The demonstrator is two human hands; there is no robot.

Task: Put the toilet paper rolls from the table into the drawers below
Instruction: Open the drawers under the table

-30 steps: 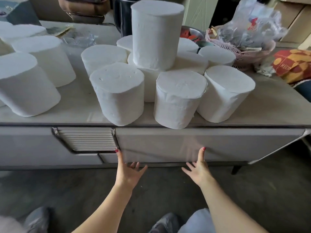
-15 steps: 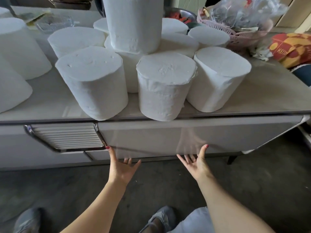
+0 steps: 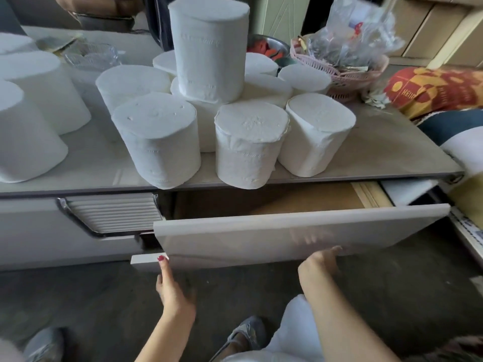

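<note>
Shoes (image 3: pixel 41 343) and pale trousers (image 3: pixel 292 333) fill the bottom edge of the frame, above a dark floor. Just above them, the left hand (image 3: pixel 173 291) reaches up at lower centre with its thumb, red nail showing, laid on the lower left corner of the drawer front (image 3: pixel 287 239); its other fingers go under the panel's lower edge, so it grips that edge. The right hand (image 3: pixel 317 262), right of centre, curls its fingers under the same lower edge and holds it too, though the fingertips are hidden and blurred. The drawer stands pulled out from the cabinet, its glossy front tilted across the middle of the frame, and a brown inside floor (image 3: pixel 300 199) shows behind it. Left of the drawer sits a ribbed panel with a metal frame (image 3: pixel 112 212). Above, on the table top (image 3: pixel 379 150), the toilet paper rolls (image 3: pixel 159 142) stand upright in a tight cluster across the centre, none in the drawer; the nearest three line the front edge, and one roll (image 3: pixel 209 48) stands stacked on top of the others. More rolls stand at the left edge of the frame. Farther back, at upper right, a pink basket (image 3: pixel 350 77) holds crumpled clear plastic bags (image 3: pixel 350 35), with a red and yellow cushion (image 3: pixel 439 90) at the right edge.
</note>
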